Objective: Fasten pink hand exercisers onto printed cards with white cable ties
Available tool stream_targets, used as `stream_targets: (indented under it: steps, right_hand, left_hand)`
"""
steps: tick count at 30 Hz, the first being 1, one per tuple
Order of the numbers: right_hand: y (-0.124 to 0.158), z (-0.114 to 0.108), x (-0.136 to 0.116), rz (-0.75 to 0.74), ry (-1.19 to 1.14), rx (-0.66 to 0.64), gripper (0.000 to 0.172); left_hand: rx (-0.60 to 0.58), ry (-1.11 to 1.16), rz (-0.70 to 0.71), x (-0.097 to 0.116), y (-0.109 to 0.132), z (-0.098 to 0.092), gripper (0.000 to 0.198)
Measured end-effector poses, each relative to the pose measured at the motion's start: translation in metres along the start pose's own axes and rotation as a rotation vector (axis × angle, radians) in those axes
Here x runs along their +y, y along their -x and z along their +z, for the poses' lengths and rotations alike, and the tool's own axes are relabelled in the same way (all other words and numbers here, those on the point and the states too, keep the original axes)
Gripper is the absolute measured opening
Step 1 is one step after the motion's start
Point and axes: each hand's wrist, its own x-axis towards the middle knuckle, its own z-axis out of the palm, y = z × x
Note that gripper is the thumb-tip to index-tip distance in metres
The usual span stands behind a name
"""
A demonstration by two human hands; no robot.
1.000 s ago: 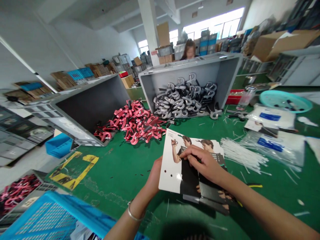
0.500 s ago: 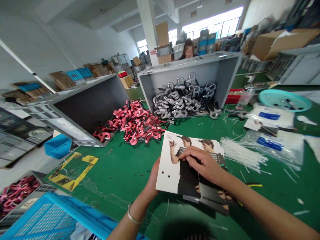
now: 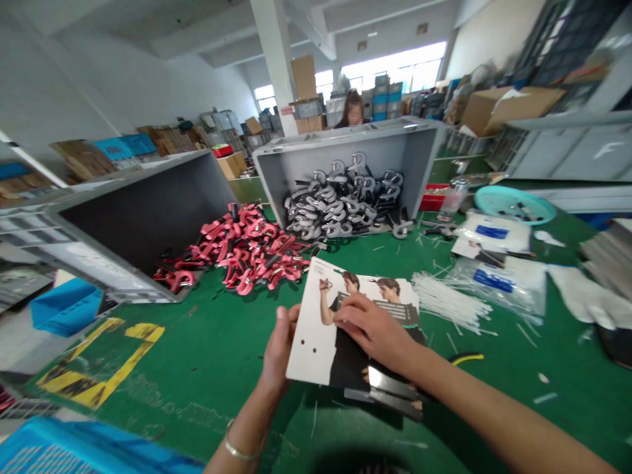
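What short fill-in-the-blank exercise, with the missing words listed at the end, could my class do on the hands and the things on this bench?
1. The right hand lies across the printed cards; the hand with a silvery bangle at its wrist is the ____ one.
2. The bench top is coloured ____.
3. The striped tape on it is black and ____.
4. The thin strips beside the cards are coloured ____.

Missing words: left; green; yellow; white.

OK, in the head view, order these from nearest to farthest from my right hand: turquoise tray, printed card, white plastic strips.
From your right hand:
1. Printed card: directly under your fingers.
2. White plastic strips: on the table, to its right.
3. Turquoise tray: farther back, right.
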Motion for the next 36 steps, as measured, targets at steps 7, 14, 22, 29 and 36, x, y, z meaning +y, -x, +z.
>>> stream_targets:
  steps: [7, 14, 22, 29, 36]
  right_hand:
    - [0.011, -0.014, -0.004, 0.030, -0.073, 0.264, 0.013]
    - [0.111, -0.088, 0.082, 0.782, 0.449, 0.239, 0.021]
    - [0.146, -0.080, 0.137, 1.026, 0.708, 0.026, 0.017]
    - [0.144, -0.129, 0.125, 0.996, 0.857, -0.041, 0.020]
    - [0.115, -0.176, 0.032, 0.558, 0.550, 0.147, 0.020]
  left_hand:
    - [0.043, -0.191, -0.254, 0.014, -0.002, -0.005, 0.058]
    - [0.108, -0.220, -0.229, 0.002, -0.007, 0.005, 0.052]
    - [-0.028, -0.274, -0.227, -0.014, -0.031, 0.039, 0.052]
    - [0.063, -0.673, 0.104, 0.006, -0.008, 0.023, 0.050]
    - [-0.269, -0.983, 0.751, 0.025, -0.002, 0.060, 0.033]
